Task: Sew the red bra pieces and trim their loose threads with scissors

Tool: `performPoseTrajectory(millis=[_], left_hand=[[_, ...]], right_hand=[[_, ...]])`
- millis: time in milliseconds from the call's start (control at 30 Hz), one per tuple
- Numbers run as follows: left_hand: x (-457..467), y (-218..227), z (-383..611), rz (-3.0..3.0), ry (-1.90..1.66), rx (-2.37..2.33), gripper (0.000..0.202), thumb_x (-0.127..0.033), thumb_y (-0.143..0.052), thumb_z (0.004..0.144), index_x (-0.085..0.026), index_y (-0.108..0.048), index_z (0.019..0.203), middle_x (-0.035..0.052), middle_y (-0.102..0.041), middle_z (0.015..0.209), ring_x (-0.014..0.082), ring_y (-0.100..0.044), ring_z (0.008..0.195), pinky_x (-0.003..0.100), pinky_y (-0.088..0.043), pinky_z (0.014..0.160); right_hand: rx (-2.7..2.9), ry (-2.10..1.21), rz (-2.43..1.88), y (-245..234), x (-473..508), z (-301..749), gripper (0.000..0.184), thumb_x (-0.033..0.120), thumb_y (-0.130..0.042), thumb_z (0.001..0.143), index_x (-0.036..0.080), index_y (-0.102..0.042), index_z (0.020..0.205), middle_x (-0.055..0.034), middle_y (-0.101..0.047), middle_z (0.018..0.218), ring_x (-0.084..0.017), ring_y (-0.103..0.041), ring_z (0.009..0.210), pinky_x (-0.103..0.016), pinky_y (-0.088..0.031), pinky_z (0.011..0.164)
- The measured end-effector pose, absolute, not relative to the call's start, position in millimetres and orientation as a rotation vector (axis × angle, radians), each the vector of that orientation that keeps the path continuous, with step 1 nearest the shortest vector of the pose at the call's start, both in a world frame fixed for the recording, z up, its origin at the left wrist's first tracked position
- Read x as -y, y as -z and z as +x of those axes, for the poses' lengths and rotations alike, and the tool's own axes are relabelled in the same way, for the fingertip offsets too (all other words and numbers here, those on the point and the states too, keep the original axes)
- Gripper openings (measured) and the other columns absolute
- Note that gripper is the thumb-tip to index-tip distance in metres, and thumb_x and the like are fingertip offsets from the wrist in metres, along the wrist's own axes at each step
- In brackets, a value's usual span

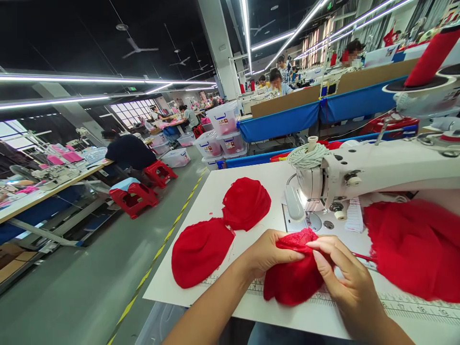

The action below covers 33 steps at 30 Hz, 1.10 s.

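Between my two hands is a red fabric piece (294, 285), rounded and cup-like, with a lacy upper edge. My left hand (268, 251) grips this edge between thumb and fingers from the left. At the right end of the same edge, my right hand (350, 280) pinches the cloth with thumb and fingertips. Just beyond the held edge is the white sewing machine (381, 167), its needle area lit. To the left on the white tabletop (196, 203) lie two more rounded pieces, a nearer red cup (201, 251) and a farther red cup (247, 203), touching or joined at their edges.
A larger heap of red fabric (419, 249) covers the right of the table. A ruler scale (406, 309) runs along the front edge. A red thread cone (431, 60) stands at upper right. Plastic bins (224, 120), red stools (132, 196) and seated people are farther off.
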<state>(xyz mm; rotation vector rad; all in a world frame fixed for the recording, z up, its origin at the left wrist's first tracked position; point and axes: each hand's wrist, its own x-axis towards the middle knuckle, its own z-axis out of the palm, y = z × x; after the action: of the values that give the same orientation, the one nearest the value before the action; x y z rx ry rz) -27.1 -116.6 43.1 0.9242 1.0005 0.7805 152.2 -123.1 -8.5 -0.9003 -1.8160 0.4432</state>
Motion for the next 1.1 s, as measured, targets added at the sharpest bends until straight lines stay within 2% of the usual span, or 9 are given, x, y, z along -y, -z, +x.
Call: performPoseTrajectory(millis=[167, 333, 467, 600, 700, 800, 867, 967, 1100], left_hand=[[113.9, -43.0, -28.5, 0.952, -0.762, -0.976, 0.029, -0.032, -0.083, 0.058, -0.015, -0.06, 0.057, -0.0063, -0.05, 0.052, 0.0079, -0.039, 0.053, 0.025, -0.026, 0.056], [111.5, -36.4, -33.9, 0.769, -0.733, -0.933, 0.03, -0.032, -0.089, 0.056, -0.012, -0.067, 0.062, -0.0019, -0.061, 0.056, 0.0091, -0.047, 0.052, 0.025, -0.03, 0.056], [110.7, -25.9, -44.5, 0.595, -0.832, -0.907, 0.045, -0.053, -0.087, 0.055, -0.014, -0.066, 0.06, -0.0021, -0.061, 0.054, 0.0092, -0.05, 0.051, 0.023, -0.036, 0.057], [115.9, -20.4, -51.4, 0.514, -0.948, -0.775, 0.056, -0.066, -0.078, 0.061, -0.014, -0.072, 0.08, 0.0031, -0.07, 0.066, 0.0188, -0.064, 0.072, 0.028, -0.045, 0.075], [122.3, -22.8, -50.4, 0.532, -1.004, -0.681, 0.054, -0.055, -0.085, 0.06, -0.013, -0.073, 0.092, 0.0086, -0.074, 0.083, 0.0251, -0.067, 0.088, 0.032, -0.045, 0.083], [126.7, -27.4, -46.0, 0.618, -0.995, -0.726, 0.051, -0.035, -0.093, 0.052, -0.013, -0.072, 0.092, 0.0071, -0.074, 0.082, 0.0204, -0.067, 0.081, 0.029, -0.046, 0.079], [127.4, -29.1, -42.8, 0.616, -0.973, -0.771, 0.044, -0.028, -0.093, 0.053, -0.011, -0.071, 0.088, 0.0049, -0.072, 0.077, 0.0155, -0.065, 0.073, 0.026, -0.046, 0.076], [125.7, -27.7, -38.4, 0.556, -0.981, -0.815, 0.035, -0.033, -0.09, 0.06, -0.011, -0.071, 0.08, 0.0035, -0.07, 0.071, 0.0124, -0.063, 0.067, 0.023, -0.046, 0.071], [123.0, -24.0, -33.1, 0.531, -1.0, -0.853, 0.043, -0.046, -0.089, 0.059, -0.013, -0.072, 0.079, 0.0064, -0.072, 0.073, 0.0184, -0.067, 0.075, 0.026, -0.049, 0.073]], right_hand=[[1.839, -0.454, -0.909, 10.1, 121.5, 152.7, 0.017, 0.023, -0.05, 0.097, 0.025, -0.063, 0.107, -0.0066, -0.065, 0.101, -0.022, -0.063, 0.096, -0.032, -0.054, 0.076], [1.808, -0.373, -0.949, 13.3, 117.0, 153.4, 0.013, 0.024, -0.049, 0.096, 0.025, -0.062, 0.094, -0.004, -0.067, 0.09, -0.021, -0.066, 0.087, -0.031, -0.054, 0.073], [1.736, -0.298, -1.062, 18.0, 111.3, 157.9, 0.013, 0.027, -0.048, 0.095, 0.025, -0.06, 0.089, -0.0026, -0.068, 0.086, -0.019, -0.067, 0.08, -0.027, -0.054, 0.07], [1.607, -0.426, -1.24, 20.7, 112.5, 160.5, 0.018, 0.037, -0.048, 0.094, 0.025, -0.061, 0.088, -0.002, -0.07, 0.083, -0.019, -0.067, 0.073, -0.026, -0.053, 0.063], [1.484, -0.578, -1.383, 22.1, 115.2, 160.4, 0.025, 0.045, -0.048, 0.093, 0.025, -0.062, 0.09, -0.0019, -0.072, 0.08, -0.02, -0.068, 0.072, -0.025, -0.051, 0.058], [1.425, -0.618, -1.446, 21.2, 115.0, 161.1, 0.029, 0.05, -0.049, 0.09, 0.025, -0.063, 0.089, -0.0025, -0.071, 0.076, -0.021, -0.068, 0.069, -0.025, -0.051, 0.054], [1.423, -0.619, -1.467, 18.8, 113.1, 162.6, 0.03, 0.051, -0.049, 0.086, 0.025, -0.064, 0.086, -0.0036, -0.072, 0.074, -0.021, -0.068, 0.067, -0.026, -0.051, 0.052], [1.432, -0.622, -1.485, 14.2, 110.0, 164.6, 0.031, 0.051, -0.049, 0.082, 0.024, -0.064, 0.082, -0.0048, -0.072, 0.071, -0.023, -0.069, 0.065, -0.027, -0.052, 0.052], [1.444, -0.619, -1.461, 10.6, 110.2, 162.7, 0.029, 0.05, -0.05, 0.081, 0.025, -0.064, 0.08, -0.0048, -0.074, 0.073, -0.022, -0.069, 0.064, -0.026, -0.052, 0.051]])
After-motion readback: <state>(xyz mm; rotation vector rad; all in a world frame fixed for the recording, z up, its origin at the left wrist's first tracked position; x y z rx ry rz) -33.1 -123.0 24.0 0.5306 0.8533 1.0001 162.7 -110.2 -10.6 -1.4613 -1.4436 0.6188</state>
